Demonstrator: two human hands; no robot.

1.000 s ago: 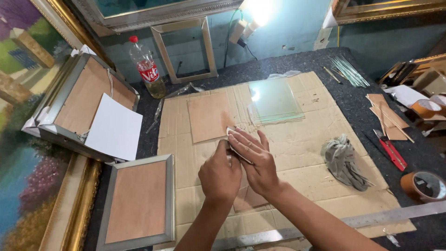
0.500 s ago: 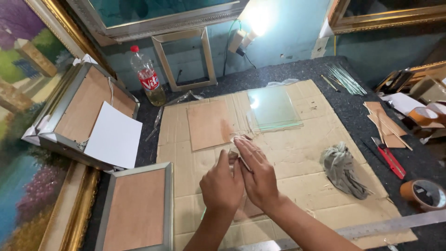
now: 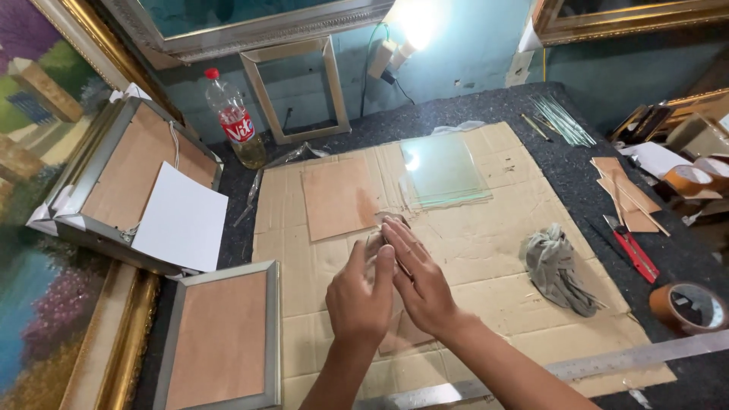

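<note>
My left hand [image 3: 361,292] and my right hand [image 3: 421,281] are pressed together over the middle of a cardboard sheet [image 3: 493,250]. Between them they hold a thin clear pane [image 3: 406,335], seemingly glass; most of it is hidden by the fingers. Just beyond the fingertips a brown backing board [image 3: 339,196] lies flat. To its right rests a stack of greenish glass panes [image 3: 444,171].
A grey rag [image 3: 558,269], red cutter [image 3: 634,250], tape roll [image 3: 687,307] and metal ruler [image 3: 607,364] lie to the right and front. A face-down frame [image 3: 220,342], stacked frames with white paper [image 3: 178,216], a bottle [image 3: 237,121] and an empty frame [image 3: 296,87] stand left and back.
Both hands stay on the pane at the cardboard's middle. The left hand's fingers have come up against the right hand, and the hands have shifted slightly.
</note>
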